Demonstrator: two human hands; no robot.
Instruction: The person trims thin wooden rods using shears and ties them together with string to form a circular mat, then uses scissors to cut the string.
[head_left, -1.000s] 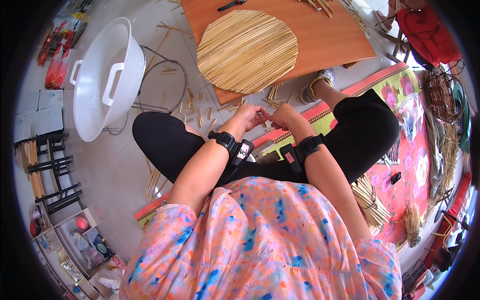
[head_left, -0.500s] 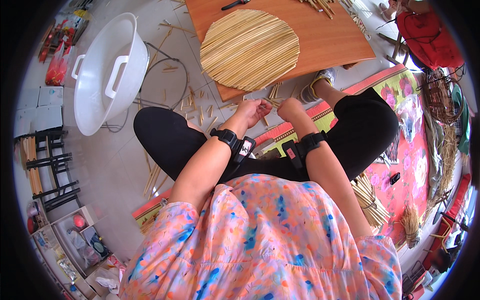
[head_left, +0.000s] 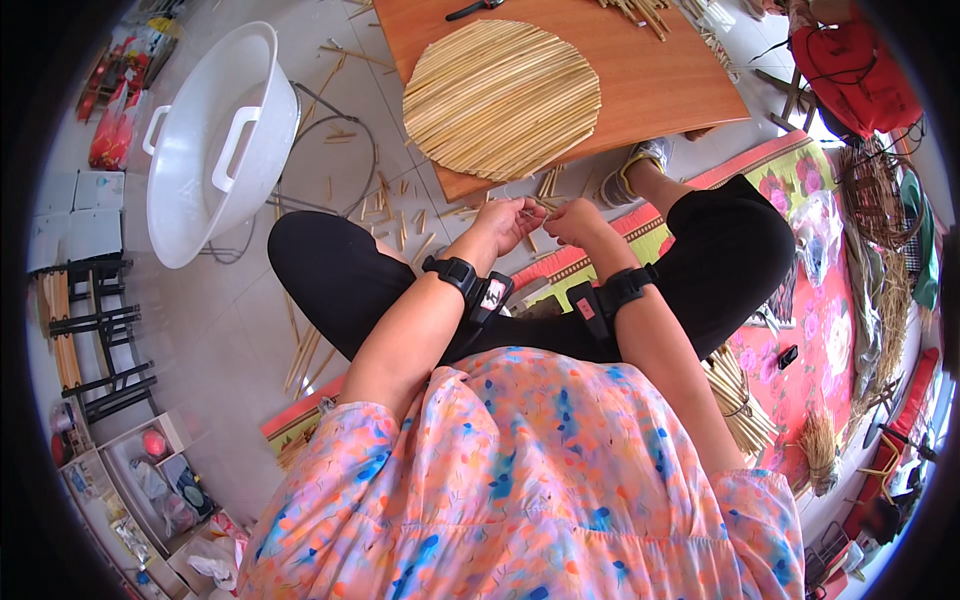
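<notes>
Close together in front of my lap, my left hand [head_left: 507, 222] and my right hand [head_left: 573, 221] nearly meet at the fingertips. Both have their fingers curled into a pinch. Whatever lies between the fingers is too small to make out. Just beyond them, a round mat of straw-coloured stalks [head_left: 500, 100] laid side by side rests on a low wooden table [head_left: 675, 95]. Neither hand touches the mat. Short cut stalk pieces [head_left: 402, 230] are scattered on the floor beside my left hand.
A big white two-handled basin [head_left: 215, 150] leans at the left by a dark wire hoop [head_left: 375, 165]. At the table's far edge lie a dark-handled tool [head_left: 472, 10] and more stalks [head_left: 640, 15]. Stalk bundles [head_left: 738, 405] sit on the flowered mat [head_left: 830, 300] at right.
My right hand has turned slightly, its fingertips shifting toward my left hand. My left hand stays in nearly the same place. The stalk mat has not visibly moved.
</notes>
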